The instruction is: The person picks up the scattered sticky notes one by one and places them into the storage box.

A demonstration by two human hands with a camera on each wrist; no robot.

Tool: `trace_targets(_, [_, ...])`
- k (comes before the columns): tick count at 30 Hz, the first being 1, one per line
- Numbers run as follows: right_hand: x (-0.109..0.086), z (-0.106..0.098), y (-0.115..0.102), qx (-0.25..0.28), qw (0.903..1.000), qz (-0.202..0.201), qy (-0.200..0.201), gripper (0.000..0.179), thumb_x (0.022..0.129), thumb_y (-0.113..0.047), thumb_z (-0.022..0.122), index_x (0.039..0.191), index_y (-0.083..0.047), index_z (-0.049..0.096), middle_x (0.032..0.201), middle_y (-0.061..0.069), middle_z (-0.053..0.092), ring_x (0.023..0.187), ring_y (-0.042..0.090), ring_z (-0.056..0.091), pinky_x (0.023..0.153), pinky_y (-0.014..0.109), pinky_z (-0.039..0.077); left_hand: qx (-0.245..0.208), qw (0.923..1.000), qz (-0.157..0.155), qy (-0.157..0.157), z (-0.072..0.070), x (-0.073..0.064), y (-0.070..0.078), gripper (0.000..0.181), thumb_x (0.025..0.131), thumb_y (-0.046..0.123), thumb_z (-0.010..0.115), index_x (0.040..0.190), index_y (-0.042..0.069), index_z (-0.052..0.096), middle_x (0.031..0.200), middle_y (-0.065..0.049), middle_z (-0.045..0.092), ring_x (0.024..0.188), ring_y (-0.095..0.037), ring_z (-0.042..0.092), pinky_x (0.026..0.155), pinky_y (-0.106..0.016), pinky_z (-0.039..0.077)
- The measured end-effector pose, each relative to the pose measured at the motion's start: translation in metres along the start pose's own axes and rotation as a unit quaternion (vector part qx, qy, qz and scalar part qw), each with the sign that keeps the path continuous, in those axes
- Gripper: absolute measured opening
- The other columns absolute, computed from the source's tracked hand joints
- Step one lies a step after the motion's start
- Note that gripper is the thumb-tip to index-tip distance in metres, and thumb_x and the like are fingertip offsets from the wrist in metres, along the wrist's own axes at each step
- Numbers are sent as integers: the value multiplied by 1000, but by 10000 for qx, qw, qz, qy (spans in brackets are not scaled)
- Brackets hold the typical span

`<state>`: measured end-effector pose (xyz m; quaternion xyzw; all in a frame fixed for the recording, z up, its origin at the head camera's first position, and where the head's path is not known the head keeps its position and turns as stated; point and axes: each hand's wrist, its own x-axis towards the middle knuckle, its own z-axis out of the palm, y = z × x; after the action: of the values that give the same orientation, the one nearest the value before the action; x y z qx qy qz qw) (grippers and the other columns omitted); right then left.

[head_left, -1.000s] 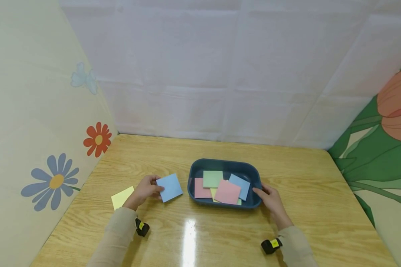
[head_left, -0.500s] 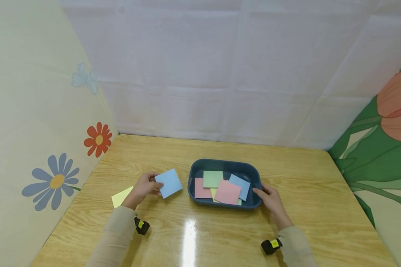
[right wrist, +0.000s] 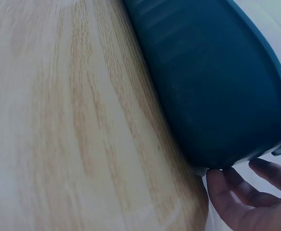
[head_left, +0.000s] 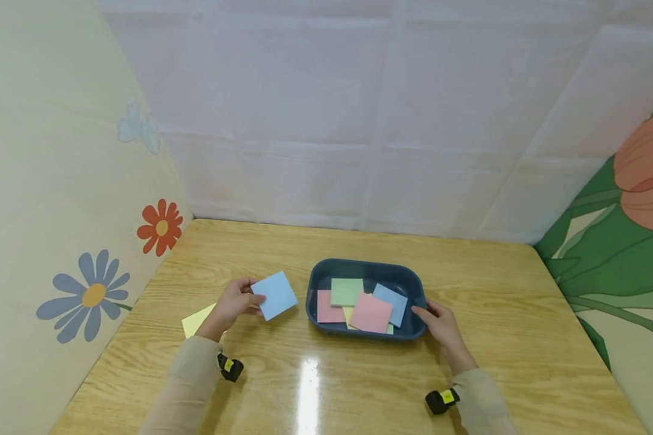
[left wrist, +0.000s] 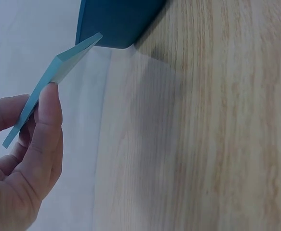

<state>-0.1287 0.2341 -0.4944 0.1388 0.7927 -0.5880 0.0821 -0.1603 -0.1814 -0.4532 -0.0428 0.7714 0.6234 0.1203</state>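
My left hand (head_left: 235, 305) pinches a blue sticky note pad (head_left: 274, 295) between thumb and fingers, held tilted above the table left of the bin. In the left wrist view the blue pad (left wrist: 48, 79) is seen edge-on, with several sheets' thickness. A dark blue plastic bin (head_left: 326, 266) stands in the middle, holding pink (head_left: 371, 313), green (head_left: 347, 292), blue (head_left: 392, 302) and yellow pads, some overlapping. At its right end my right hand (head_left: 441, 323) holds the rim, thumb on top; the right wrist view has the fingertips against the bin's outer wall (right wrist: 217, 91).
A yellow sticky note pad (head_left: 197, 321) lies on the wooden table (head_left: 500, 302), partly hidden by my left wrist. A white cloth (head_left: 326, 121) hangs behind the table. Flower-printed panels stand at left and right.
My left hand has shifted slightly away from me with the blue sticky note pad, which has turned a little. The right hand and the bin have stayed in place.
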Motion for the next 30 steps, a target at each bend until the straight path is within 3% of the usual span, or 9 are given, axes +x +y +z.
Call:
trace_targets(16, [0,0,0,41,10000,69,-2,53,92,-26,54,135,3,40,133,23,42,116,30,42,98,43,36,-51,9999,64,-58,4,-2,6,29,81,-9,57,108,-14,47,86,-17,57,69,-21,61,59,-35,55])
trace_targets(30, [0,0,0,52,9999,107,-13,54,92,-26,54,135,3,40,133,24,41,117,30,41,99,44,36,-240,9995,188,-129,15,-1,13,34,81,-9,58,112,-15,46,89,-17,55,70,-20,60,64,-43,55])
